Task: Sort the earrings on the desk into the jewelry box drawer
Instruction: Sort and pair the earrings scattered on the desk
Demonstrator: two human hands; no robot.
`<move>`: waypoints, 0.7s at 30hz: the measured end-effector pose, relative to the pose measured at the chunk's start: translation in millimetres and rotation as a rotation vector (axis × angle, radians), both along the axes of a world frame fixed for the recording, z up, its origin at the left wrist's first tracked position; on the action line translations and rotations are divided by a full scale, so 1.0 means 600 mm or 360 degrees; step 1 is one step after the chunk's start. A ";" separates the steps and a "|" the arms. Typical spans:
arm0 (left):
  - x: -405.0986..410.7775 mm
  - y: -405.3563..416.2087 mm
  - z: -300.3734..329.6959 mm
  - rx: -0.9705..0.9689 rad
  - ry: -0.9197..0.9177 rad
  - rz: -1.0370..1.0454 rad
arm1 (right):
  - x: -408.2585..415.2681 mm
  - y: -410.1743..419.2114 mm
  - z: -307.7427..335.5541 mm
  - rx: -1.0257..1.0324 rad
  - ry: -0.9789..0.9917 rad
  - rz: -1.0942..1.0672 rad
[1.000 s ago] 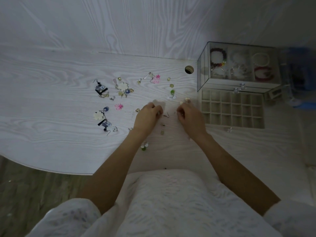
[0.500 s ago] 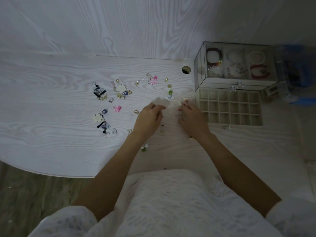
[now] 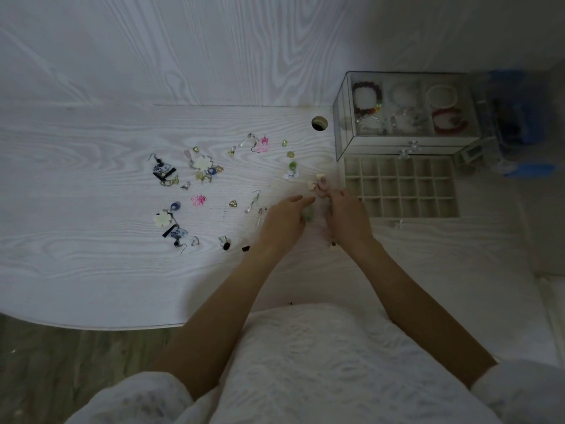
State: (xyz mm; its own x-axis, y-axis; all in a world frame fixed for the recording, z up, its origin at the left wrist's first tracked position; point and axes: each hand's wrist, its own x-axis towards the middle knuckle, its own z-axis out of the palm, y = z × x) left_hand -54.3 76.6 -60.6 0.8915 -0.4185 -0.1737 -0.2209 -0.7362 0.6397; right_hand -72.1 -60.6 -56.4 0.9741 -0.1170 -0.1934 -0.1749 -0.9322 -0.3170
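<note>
Many small earrings lie scattered over the white desk [image 3: 91, 209]: blue-and-black ones [image 3: 163, 171], cream flowers [image 3: 203, 163], pink flowers [image 3: 198, 199] and gold studs [image 3: 233, 204]. The jewelry box drawer [image 3: 400, 186] is pulled out at the right, and its small square compartments look bare. My left hand [image 3: 286, 220] rests on the desk with a small green earring [image 3: 308, 214] pinched at its fingertips. My right hand [image 3: 347, 217] is just left of the drawer, its fingertips pinching a cream-and-pink earring [image 3: 320, 183].
The glass jewelry box [image 3: 345, 117] behind the drawer holds several bracelets. A cable hole [image 3: 319, 123] sits in the desk beside it. Blue blurred items [image 3: 516, 111] stand at the far right. The curved desk edge runs near my lap.
Both hands have shifted slightly right, toward the drawer. A green earring now shows between them, and clear drop earrings that the left hand covered are visible.
</note>
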 end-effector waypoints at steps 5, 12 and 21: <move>-0.001 0.002 -0.002 0.0208 -0.0111 0.0031 | 0.003 0.007 -0.006 -0.0015 0.0097 -0.0003; 0.006 -0.038 -0.008 0.0211 -0.0003 0.0048 | -0.002 0.010 -0.015 0.0298 -0.0025 -0.0087; -0.003 -0.034 -0.020 -0.0257 0.0113 0.0219 | -0.010 0.006 -0.008 0.0187 -0.0070 -0.0012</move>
State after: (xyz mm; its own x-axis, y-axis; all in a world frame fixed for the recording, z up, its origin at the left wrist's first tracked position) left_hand -56.2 56.1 -72.7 0.9300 -0.3212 -0.1787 -0.0757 -0.6430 0.7621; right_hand -77.8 -56.9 -61.2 0.9811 -0.1033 -0.1633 -0.1652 -0.8869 -0.4315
